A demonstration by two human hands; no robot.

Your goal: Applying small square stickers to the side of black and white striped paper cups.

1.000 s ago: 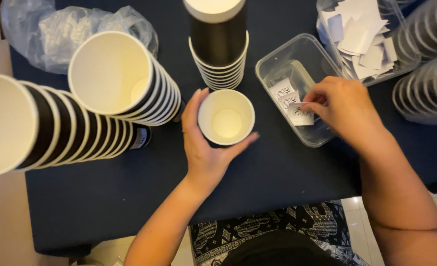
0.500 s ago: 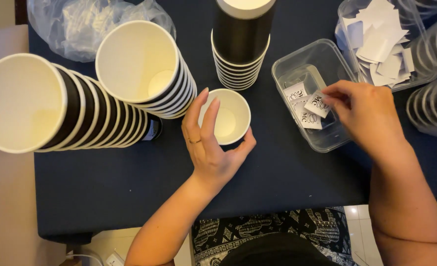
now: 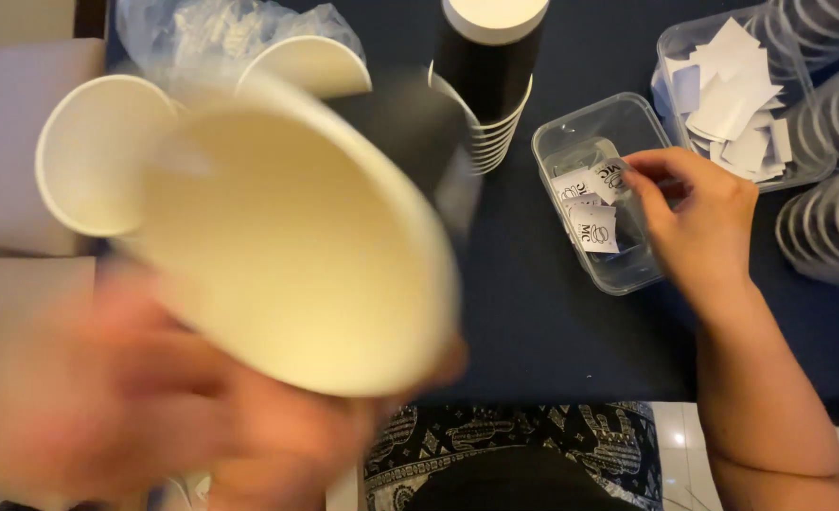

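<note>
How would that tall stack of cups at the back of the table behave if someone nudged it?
The tall stack of cups would probably tip easily: it is narrow and high. Being thin paper, it likely weighs little and would slide readily on the dark table. The nested rims might keep it moving as one piece.

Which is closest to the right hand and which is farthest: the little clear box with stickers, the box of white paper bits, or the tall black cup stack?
Seen from the head camera, from the right hand:
1. The little clear box: right under the fingers, touching.
2. The box of white paper bits: just behind the hand, top right.
3. The tall black cup stack: farther off to the left, top middle.
</note>
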